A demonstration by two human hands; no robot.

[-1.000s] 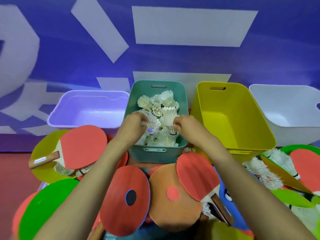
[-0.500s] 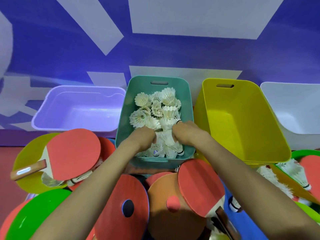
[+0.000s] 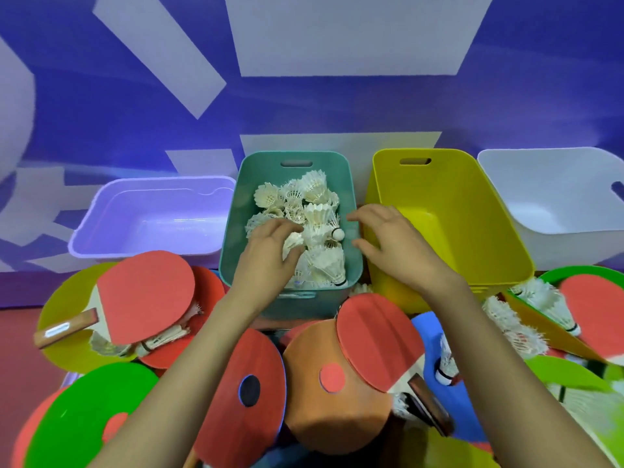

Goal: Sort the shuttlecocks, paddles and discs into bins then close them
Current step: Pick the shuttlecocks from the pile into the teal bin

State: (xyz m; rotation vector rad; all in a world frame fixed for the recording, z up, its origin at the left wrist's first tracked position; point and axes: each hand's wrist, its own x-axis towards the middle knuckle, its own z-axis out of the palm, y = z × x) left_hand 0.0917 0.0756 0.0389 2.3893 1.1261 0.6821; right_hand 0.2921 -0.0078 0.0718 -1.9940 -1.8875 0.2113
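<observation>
Two hands are over the bins at 12 o'clock. The left hand (image 3: 270,251) lies inside the teal bin (image 3: 293,162), fingers relaxed and spread on the shuttlecocks (image 3: 317,214). It pinches nothing that can be made out, and I judge it is there to drop or settle the pile. The right hand (image 3: 395,241) hovers with fingers splayed, grasping nothing. It is above the teal bin's 3 o'clock rim, where that rim meets the yellow bin (image 3: 449,214).

The sorted shuttlecocks sit in the teal bin alone, heaped loosely against one another.

- Lilac bin (image 3: 152,214) at 10 o'clock, yellow bin at 1 o'clock and white bin (image 3: 553,197) at 2 o'clock stand in a row against the wall. They are probably reserved for the other two classes.
- A mixed heap lies from 8 to 4 o'clock. It includes a red paddle (image 3: 145,295) at 9 o'clock, an orange disc (image 3: 324,410) at 6 o'clock and a green disc (image 3: 84,417) at 7 o'clock.
- Stray shuttlecocks (image 3: 513,329) lie at 4 o'clock, wedged among paddles and discs.

Assessment: shuttlecock sorting is part done. Paddles, discs and closing are outstanding.
</observation>
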